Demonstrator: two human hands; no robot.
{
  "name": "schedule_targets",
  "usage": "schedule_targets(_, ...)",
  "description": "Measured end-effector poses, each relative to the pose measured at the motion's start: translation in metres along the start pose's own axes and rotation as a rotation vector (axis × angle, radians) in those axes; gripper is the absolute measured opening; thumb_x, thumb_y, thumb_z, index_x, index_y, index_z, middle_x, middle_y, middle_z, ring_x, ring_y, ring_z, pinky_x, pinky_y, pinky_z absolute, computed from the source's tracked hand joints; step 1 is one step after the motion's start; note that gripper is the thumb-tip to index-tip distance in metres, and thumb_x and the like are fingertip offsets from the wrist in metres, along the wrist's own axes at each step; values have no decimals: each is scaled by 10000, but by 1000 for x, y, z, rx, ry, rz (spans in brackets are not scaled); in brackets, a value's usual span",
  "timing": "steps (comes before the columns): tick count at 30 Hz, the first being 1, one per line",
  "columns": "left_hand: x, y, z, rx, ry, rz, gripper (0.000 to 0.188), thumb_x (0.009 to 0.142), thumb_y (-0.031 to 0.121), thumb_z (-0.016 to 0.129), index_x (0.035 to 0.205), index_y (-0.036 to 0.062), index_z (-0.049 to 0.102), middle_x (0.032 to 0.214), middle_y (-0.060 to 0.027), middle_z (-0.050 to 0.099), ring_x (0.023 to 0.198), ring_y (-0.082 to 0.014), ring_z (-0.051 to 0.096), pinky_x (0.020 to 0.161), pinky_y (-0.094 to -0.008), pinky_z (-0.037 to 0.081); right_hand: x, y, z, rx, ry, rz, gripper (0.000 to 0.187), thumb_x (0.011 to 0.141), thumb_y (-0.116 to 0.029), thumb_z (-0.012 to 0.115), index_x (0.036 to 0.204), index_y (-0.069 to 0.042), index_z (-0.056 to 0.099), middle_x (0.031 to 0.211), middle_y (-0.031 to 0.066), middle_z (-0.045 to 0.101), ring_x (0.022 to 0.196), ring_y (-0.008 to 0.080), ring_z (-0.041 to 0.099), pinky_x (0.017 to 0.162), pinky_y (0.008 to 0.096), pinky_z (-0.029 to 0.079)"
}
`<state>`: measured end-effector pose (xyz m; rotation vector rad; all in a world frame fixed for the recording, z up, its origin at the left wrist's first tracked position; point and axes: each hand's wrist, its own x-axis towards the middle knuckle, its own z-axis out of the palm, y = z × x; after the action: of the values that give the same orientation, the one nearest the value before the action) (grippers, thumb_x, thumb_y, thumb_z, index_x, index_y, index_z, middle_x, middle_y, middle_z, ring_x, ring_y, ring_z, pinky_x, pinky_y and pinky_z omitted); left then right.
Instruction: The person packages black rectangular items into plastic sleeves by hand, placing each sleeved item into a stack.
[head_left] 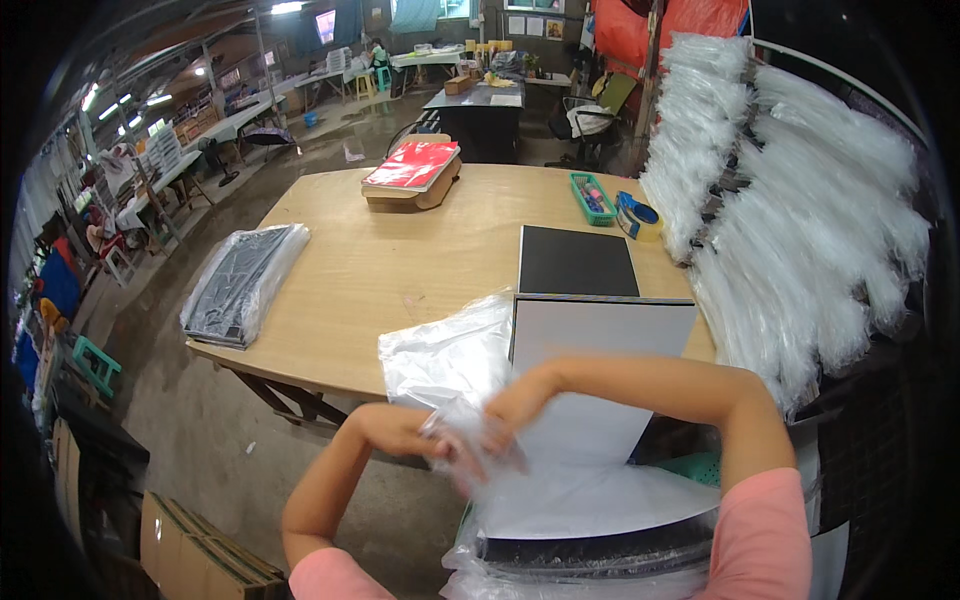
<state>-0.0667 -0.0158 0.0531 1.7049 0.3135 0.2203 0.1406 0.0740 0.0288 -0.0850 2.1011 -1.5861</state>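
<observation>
Just in front of the near edge of the table (345, 260), your left hand (402, 432) holds one clear bag (457, 428), crumpled; your right hand (513, 405) overlaps it, fingers too blurred to tell whether they grip. Both elbows bend outward. One heap of plastic (445, 350) lies at that edge, one white board (600, 335) beside it, one green basket (593, 200) near the far right corner.

There are two hands (402, 430), one light-wood table (390, 265), one small green basket (592, 200) and one red-topped stack (412, 170).
</observation>
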Motion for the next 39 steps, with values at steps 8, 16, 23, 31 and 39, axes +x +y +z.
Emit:
schedule_targets(8, 10, -60, 42, 58, 64, 215, 341, 828, 153, 671, 1114, 2, 562, 1097, -149, 596, 828, -261, 619, 782, -484, 486, -163, -10, 99, 629, 414, -670, 229, 847, -146, 657, 930, 67, 653, 911, 171, 664, 765, 253, 647, 737, 390, 504)
schedule_targets(16, 75, -36, 49, -931, 383, 1047, 408, 782, 190, 688, 1141, 37, 571, 1035, -140, 565, 723, -231, 600, 629, -378, 467, -174, 15, 177, 451, 470, -772, 287, 757, -275, 738, 749, 4, 672, 809, 155, 647, 634, 244, 591, 638, 351, 453)
schedule_targets(23, 105, -25, 15, 625, 1174, -52, 448, 732, 190, 706, 1152, 79, 596, 987, -132, 519, 636, -223, 579, 514, -309, 441, -206, 48, 203, 165, 2050, -151, 27, 731, -3, 587, 712, 11, 599, 670, 63, 551, 653, 130, 532, 518, 222, 415)
schedule_targets(31, 111, 43, 21, 950, 1238, -29, 210, 748, 55, 669, 951, 88, 712, 1018, -65, 465, 642, -185, 577, 593, -306, 460, -210, 10, 136, -537, 2330, -10, 113, 765, 36, 553, 825, 57, 645, 633, 28, 559, 566, 101, 489, 480, 235, 391)
schedule_targets(39, 59, -36, 14, -726, 529, -176, 223, 859, 239, 661, 968, 45, 673, 816, 4, 621, 683, -62, 552, 564, -208, 427, -212, 18, 214, 719, 1545, -388, 161, 743, -131, 677, 720, 18, 618, 800, 69, 576, 724, 127, 519, 654, 242, 382)
